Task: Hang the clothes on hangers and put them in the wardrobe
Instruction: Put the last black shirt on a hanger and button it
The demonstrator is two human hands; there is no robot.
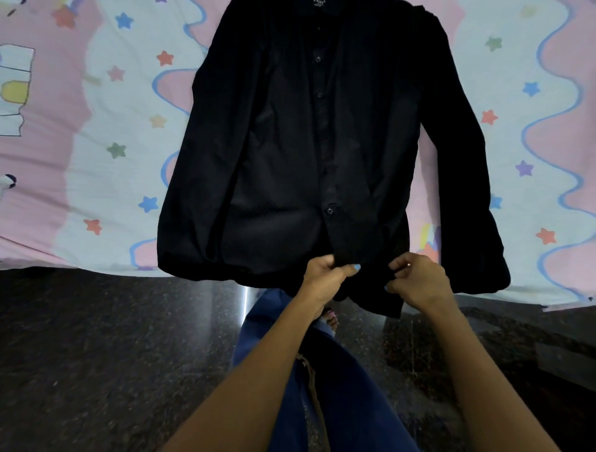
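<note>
black shirt [309,135], white print on collar label [317,3], too small to read

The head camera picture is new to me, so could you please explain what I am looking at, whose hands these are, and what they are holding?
There is no machine here: a person wears one wide-angle camera on the head, looking forward and down, so the two bare arms coming up from the bottom are the wearer's own. The wide lens bends the edges of the picture.

A black shirt with buttons down its front lies spread flat on a bedsheet printed with pink waves and coloured stars, collar away from the wearer. The left hand pinches the shirt's bottom edge near the button line. The right hand pinches the same hem just beside it. Below the bed you see a dark speckled floor and the wearer's blue trousers. No hanger or wardrobe is in view.
</note>
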